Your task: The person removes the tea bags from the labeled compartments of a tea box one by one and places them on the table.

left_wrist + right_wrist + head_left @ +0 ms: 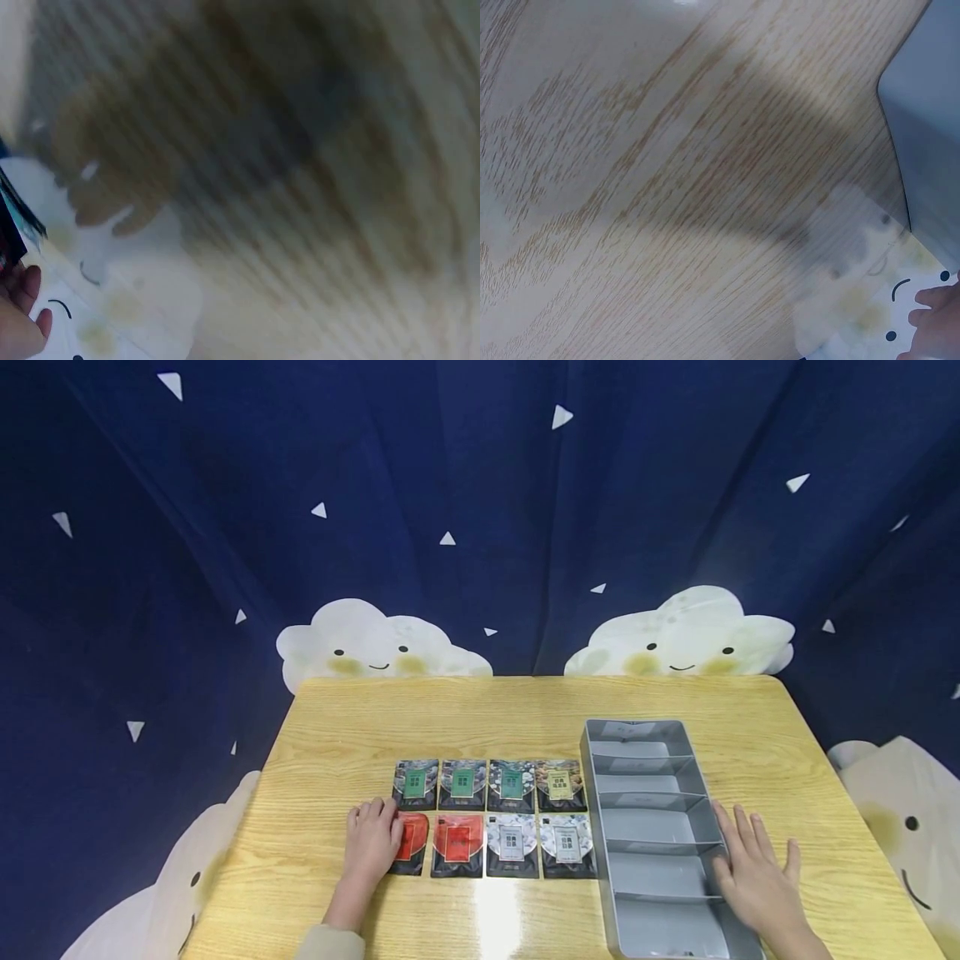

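Small flat packets lie in two rows on the table. The back row has green-labelled packets [462,785] and a yellow-labelled packet [560,785]; the front row has red packets [457,846] and white-and-grey packets [512,846]. My left hand [372,841] rests at the left edge of the leftmost red packet [408,845], its fingers relaxed and partly covering it. To the right of the packets stands a long grey divided tray [648,827]. My right hand [759,878] touches the tray's right wall with spread fingers. Only part of each hand shows in the wrist views.
The light wooden table [442,718] carries everything. Crosswise dividers part the tray into several compartments. A dark blue curtain [480,468] with white triangles and clouds hangs behind the table and along its sides.
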`<action>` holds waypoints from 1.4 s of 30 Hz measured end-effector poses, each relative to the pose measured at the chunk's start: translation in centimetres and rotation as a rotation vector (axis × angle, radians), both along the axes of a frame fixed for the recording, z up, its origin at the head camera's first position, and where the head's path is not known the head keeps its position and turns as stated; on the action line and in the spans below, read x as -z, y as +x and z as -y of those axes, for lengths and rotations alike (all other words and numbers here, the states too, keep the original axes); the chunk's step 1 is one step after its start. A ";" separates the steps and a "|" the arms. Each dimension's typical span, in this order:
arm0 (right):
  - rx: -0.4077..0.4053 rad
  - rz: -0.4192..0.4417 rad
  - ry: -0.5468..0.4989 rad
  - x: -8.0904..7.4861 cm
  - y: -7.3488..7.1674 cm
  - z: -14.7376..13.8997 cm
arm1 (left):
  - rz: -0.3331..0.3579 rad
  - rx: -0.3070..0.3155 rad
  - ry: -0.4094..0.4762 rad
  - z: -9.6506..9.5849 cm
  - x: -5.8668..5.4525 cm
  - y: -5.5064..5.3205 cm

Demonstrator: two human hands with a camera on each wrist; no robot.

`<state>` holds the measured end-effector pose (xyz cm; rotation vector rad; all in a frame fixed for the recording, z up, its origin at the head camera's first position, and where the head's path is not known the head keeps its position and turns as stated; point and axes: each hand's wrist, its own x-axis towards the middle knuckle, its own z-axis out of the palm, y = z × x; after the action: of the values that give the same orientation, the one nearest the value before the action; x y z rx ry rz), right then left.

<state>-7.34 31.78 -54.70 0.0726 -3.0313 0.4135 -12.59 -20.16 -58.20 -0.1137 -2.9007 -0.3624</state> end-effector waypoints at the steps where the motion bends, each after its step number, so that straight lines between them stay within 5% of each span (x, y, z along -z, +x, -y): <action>1: 0.001 0.000 0.001 0.0 0.0 0.0 | 0.001 -0.004 -0.014 -0.1 0.2 0.1; 17: 0.008 0.015 0.003 -0.1 0.0 0.0 | -0.032 -0.067 -0.116 -1.3 2.1 0.9; 25: 0.017 0.023 0.012 -0.2 0.0 -0.1 | -0.111 -0.074 -0.136 -1.6 2.6 0.9; 42: 0.009 0.017 0.015 -0.1 0.0 -0.1 | -0.044 -0.109 -0.157 -1.9 2.5 0.8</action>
<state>-7.33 31.86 -54.58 0.0564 -3.0504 0.3934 -11.79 -18.27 -60.69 0.0113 -2.8732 -0.1121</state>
